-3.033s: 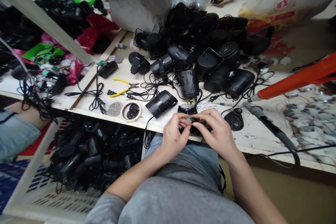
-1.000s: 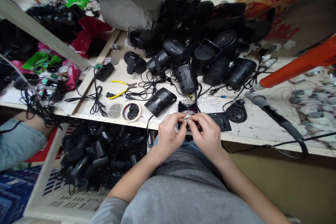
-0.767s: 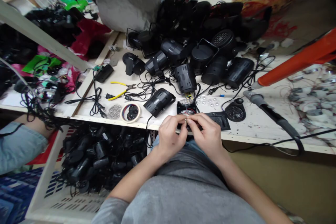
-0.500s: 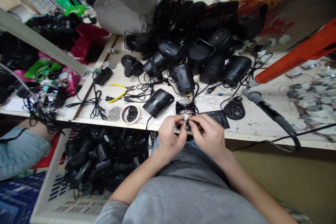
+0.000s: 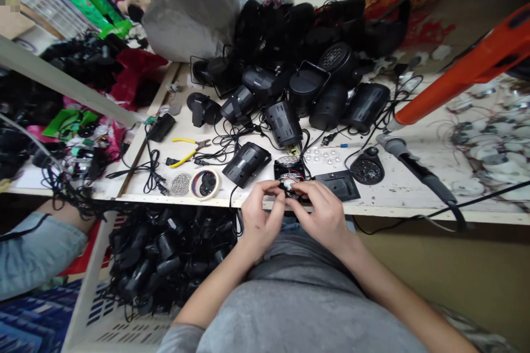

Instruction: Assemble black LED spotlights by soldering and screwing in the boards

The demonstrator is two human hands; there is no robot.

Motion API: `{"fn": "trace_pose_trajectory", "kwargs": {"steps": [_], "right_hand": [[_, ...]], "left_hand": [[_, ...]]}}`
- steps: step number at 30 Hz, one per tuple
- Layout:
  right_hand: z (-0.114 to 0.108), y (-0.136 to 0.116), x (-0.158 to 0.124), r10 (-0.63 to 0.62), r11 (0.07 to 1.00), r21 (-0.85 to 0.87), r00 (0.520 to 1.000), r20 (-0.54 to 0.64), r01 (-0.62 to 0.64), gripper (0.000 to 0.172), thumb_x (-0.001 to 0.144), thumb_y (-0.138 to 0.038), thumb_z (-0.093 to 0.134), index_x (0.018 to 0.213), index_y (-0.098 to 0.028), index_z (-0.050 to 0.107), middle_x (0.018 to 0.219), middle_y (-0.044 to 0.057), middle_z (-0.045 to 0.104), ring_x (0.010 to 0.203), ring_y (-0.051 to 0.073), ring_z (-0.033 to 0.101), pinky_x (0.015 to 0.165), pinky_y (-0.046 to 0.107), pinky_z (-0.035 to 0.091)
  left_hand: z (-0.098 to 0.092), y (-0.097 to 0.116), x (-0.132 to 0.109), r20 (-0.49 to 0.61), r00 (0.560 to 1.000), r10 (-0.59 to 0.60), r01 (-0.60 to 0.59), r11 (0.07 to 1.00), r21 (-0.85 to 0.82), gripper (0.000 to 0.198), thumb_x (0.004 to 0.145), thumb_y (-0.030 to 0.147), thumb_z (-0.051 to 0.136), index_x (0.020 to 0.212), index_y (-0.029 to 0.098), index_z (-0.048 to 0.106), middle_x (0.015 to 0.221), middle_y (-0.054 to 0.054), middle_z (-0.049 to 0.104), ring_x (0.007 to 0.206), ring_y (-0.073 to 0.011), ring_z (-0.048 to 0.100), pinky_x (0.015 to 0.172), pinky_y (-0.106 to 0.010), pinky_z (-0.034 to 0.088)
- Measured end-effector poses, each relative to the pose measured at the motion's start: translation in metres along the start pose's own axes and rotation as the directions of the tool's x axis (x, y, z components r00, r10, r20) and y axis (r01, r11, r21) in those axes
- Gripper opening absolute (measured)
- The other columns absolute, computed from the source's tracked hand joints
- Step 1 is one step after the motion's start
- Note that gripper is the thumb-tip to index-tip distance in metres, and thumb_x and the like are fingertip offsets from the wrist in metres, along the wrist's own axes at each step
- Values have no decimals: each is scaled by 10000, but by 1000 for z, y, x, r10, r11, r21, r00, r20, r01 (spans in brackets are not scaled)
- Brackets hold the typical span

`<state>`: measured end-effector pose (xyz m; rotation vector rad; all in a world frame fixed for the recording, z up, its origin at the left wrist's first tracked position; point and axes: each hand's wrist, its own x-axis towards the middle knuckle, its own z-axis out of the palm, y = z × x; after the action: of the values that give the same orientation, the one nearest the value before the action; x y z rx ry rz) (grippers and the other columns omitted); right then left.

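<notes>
My left hand [image 5: 260,219] and my right hand [image 5: 323,214] meet at the near edge of the workbench [image 5: 397,198]. Both pinch a small white connector with red and black wires [image 5: 286,182]. It sits on an open black lamp unit [image 5: 289,169] whose round LED board faces up. A flat black cover plate [image 5: 339,185] lies just right of my right hand. A closed black lamp housing [image 5: 247,163] lies just left of the unit, and small clear lenses [image 5: 327,155] are scattered behind it.
Piled black lamp housings [image 5: 298,71] fill the back of the bench. Yellow-handled pliers [image 5: 188,150], a tape roll [image 5: 205,183] and a screw pile [image 5: 181,183] lie at left. A soldering iron [image 5: 418,172] and an orange tool [image 5: 464,77] sit right. A white crate [image 5: 91,287] of black parts stands below left.
Both hands have stayed pinched together over the open lamp unit, shifting only slightly. The head camera has drifted, so the bench sits a little higher and further left in view.
</notes>
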<state>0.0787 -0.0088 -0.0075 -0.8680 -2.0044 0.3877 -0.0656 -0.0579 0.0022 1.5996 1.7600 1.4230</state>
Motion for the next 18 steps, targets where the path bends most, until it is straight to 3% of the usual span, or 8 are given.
{"fn": "trace_pose_trajectory", "kwargs": {"steps": [3,10,18], "right_hand": [[2,-1,0,6,1000,-5,1000,-23,-6,100,904,-182,677,947,-183,588,833,63,705,818,193,690,752,330,597],[3,-2,0,-16,1000,4,1000,-27,16,92,908,-95,615,887,-184,614,820,62,700,804,190,682,767,335,587],[0,4,1,31,999,25,999,-28,-31,119,922,-80,586,896,-192,615,814,53,703,809,176,690,743,318,584]], "left_hand": [[-3,-3,8,4,1000,4,-4,1000,1,171,922,148,602,1087,190,615,899,-15,681,811,-131,688,766,-267,576],[-7,-3,18,163,942,292,-316,938,146,189,948,103,556,1054,189,688,1043,-78,661,979,-174,664,854,-327,582],[-6,-10,21,182,940,290,-312,944,110,128,951,91,572,982,169,668,932,-54,662,898,-155,658,802,-292,564]]}}
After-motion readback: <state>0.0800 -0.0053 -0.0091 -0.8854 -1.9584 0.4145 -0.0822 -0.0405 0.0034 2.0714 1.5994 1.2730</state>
